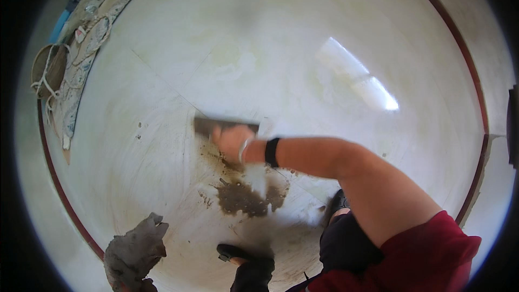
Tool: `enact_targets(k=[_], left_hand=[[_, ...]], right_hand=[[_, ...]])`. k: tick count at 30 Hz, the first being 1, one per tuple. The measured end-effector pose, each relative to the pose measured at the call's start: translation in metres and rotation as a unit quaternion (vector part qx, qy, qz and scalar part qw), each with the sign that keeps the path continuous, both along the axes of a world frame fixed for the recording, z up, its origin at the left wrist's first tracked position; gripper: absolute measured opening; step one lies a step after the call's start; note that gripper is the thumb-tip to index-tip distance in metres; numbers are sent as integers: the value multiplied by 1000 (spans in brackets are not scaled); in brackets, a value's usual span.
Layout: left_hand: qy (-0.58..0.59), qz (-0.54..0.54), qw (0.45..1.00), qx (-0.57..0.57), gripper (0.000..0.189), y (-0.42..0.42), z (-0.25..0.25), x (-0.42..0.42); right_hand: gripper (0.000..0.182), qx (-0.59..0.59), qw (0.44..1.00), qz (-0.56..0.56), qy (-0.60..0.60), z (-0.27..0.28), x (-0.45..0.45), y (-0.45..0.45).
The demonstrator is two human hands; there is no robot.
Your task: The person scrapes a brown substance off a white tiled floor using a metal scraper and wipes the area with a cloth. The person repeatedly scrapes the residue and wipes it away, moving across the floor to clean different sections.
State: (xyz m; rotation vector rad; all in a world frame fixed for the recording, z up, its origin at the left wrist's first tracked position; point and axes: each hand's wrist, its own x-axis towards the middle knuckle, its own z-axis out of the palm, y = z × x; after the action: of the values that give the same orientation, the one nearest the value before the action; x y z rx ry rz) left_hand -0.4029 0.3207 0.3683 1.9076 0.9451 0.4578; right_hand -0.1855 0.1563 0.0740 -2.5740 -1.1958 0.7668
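Note:
My right hand (233, 140) is closed around a dark, flat, wide-bladed tool (206, 126), like a trowel or float, laid on the pale floor (162, 89). Motion blurs both, and the grip hides the tool's handle. Just below this hand, a brown wet patch (243, 198) with splatters spreads over the floor. At the lower left, a crumpled grey cloth (136, 247) is held up by my left hand (115, 284), of which only a little skin shows at the bottom edge.
My dark shoes (229, 251) stand close to the brown patch. Along the left wall lie a patterned sheet (95, 42), white rope (91, 50) and a brown bag-like object (54, 69) with cord. A dark red skirting strip (466, 48) borders the floor. Something dark (513, 125) juts in at right.

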Motion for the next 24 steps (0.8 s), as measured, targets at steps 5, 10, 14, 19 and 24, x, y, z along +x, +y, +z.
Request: enact_targets(k=[5, 10, 14, 19, 24], left_hand=[[-20, 9, 1000, -8, 34, 6, 6, -19], [-49, -29, 997, -57, 33, 12, 5, -13], [-79, -62, 988, -120, 32, 11, 7, 3], [-51, -192, 973, 116, 26, 94, -16, -5], [-58, -233, 966, 99, 20, 127, -33, 32]], right_hand=[[34, 48, 995, -93, -7, -7, 11, -27], [21, 30, 910, -356, -213, -31, 101, -220], [16, -42, 934, -331, -130, -46, -22, -206], [24, -14, 963, -191, 187, -7, -151, -147], [25, -15, 857, -508, -91, 3, -103, -236]])
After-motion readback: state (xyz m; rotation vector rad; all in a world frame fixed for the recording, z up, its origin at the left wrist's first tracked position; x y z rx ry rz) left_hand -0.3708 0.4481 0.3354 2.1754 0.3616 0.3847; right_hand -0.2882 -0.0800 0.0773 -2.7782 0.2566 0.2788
